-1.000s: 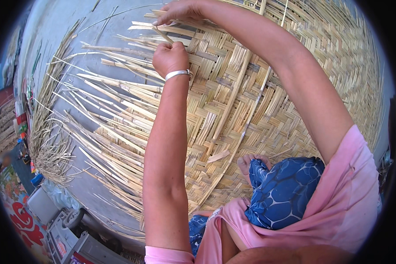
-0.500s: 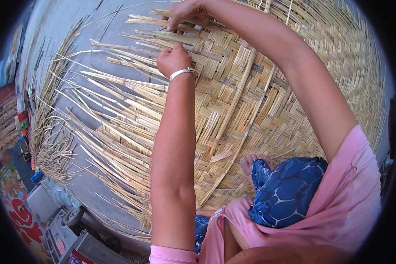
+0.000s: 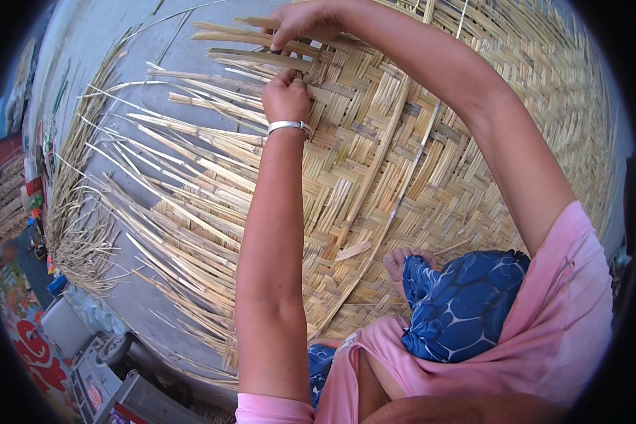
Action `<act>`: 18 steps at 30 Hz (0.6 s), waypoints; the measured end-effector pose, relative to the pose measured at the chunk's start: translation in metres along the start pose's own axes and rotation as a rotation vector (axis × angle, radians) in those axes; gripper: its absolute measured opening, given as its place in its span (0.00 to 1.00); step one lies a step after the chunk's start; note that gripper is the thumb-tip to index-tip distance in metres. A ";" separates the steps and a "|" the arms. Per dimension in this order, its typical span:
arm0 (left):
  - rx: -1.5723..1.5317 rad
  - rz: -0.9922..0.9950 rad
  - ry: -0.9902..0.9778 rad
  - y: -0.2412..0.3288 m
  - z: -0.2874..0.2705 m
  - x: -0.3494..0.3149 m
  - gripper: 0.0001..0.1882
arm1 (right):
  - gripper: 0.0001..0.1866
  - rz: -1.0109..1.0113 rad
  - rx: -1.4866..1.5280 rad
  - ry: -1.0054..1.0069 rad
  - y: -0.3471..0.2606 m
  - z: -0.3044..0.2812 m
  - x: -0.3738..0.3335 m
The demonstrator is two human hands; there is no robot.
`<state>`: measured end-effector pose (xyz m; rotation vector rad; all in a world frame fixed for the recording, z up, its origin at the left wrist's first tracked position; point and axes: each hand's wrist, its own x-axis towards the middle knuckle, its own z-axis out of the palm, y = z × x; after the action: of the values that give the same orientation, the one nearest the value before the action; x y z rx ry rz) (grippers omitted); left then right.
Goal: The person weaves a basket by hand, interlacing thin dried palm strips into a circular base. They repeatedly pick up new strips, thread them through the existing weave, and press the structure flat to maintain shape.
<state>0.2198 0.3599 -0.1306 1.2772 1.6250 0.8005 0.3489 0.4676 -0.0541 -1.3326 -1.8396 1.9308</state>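
Note:
A large woven mat (image 3: pixel 374 166) of flat, pale plant strips spreads under my arms, its loose strip ends (image 3: pixel 191 145) fanning out to the left. At its far left edge my left hand (image 3: pixel 286 97), with a silver bangle (image 3: pixel 288 126) at the wrist, is closed with fingertips pinched on a strip at the weave's border. Just beyond it, my right hand (image 3: pixel 306 22) reaches across and curls over flat strips (image 3: pixel 254 37), thumb underneath or beside them. Some of its fingers are hidden behind the hand and strips.
A bundle of thin dry stalks (image 3: pixel 81 177) lies on the grey floor at the left. A grey wheeled object (image 3: pixel 113 353) stands at the lower left. A long rod (image 3: pixel 410 173) crosses the mat. My bare foot (image 3: pixel 401 263) rests on the mat.
My left hand has turned more upright and drawn its wrist slightly nearer, its fingers still at the border. The strips by my right hand have shifted slightly left.

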 end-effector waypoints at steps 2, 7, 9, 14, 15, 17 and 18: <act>0.194 0.159 0.294 -0.003 0.014 -0.011 0.14 | 0.16 -0.068 -0.138 -0.031 0.021 -0.011 0.020; 0.545 0.252 0.366 0.004 0.027 -0.050 0.14 | 0.17 -0.055 -0.645 0.184 0.021 0.006 0.024; 0.683 0.313 0.386 0.001 0.033 -0.052 0.13 | 0.18 -0.052 -0.706 0.170 0.020 0.009 0.026; 0.826 0.377 0.354 -0.003 0.038 -0.051 0.12 | 0.19 0.021 -0.567 0.075 0.021 0.009 0.020; 0.863 0.386 0.349 -0.004 0.039 -0.052 0.11 | 0.20 0.059 -0.518 0.046 0.021 0.009 0.017; 0.936 0.404 0.336 -0.008 0.036 -0.051 0.11 | 0.19 -0.131 -0.698 0.185 0.019 0.014 0.014; 0.976 0.391 0.319 -0.010 0.034 -0.051 0.11 | 0.19 -0.214 -0.793 0.244 0.022 0.018 0.011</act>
<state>0.2506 0.3072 -0.1404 2.2878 2.1653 0.4209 0.3401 0.4571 -0.0809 -1.3737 -2.5853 0.8880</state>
